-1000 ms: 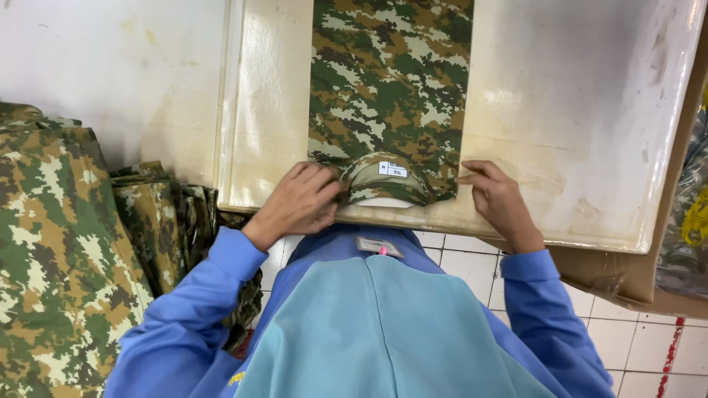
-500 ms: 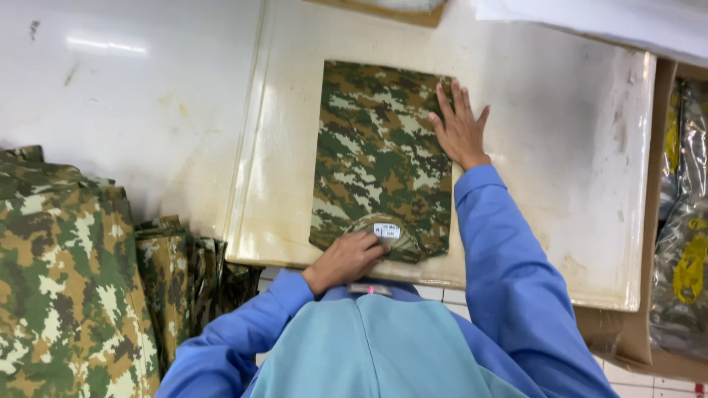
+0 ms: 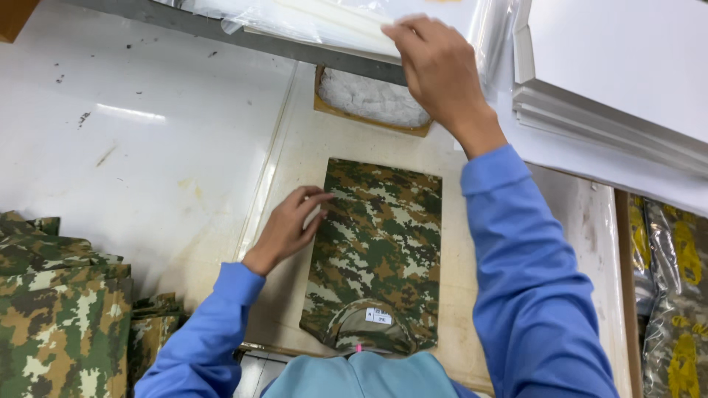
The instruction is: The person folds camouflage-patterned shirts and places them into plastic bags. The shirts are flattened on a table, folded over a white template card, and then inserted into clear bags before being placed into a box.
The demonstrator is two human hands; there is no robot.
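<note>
A folded camouflage shirt (image 3: 380, 258) lies flat on a cream board (image 3: 295, 177), its collar with a small white label nearest me. My left hand (image 3: 291, 225) rests with its fingertips on the shirt's left edge, fingers apart. My right hand (image 3: 442, 66) is stretched far forward, its fingers closed on the edge of a clear plastic bag (image 3: 332, 22) on a stack at the back.
A pile of folded camouflage shirts (image 3: 59, 324) sits at the left. A shallow brown tray with white filling (image 3: 369, 99) lies beyond the shirt. Stacked white boards (image 3: 612, 88) stand at the right, and packed bags with yellow print (image 3: 675, 295) lie lower right.
My right hand left the shirt's upper right corner and reached forward to the plastic bags. My left hand moved from the collar up to the shirt's left edge.
</note>
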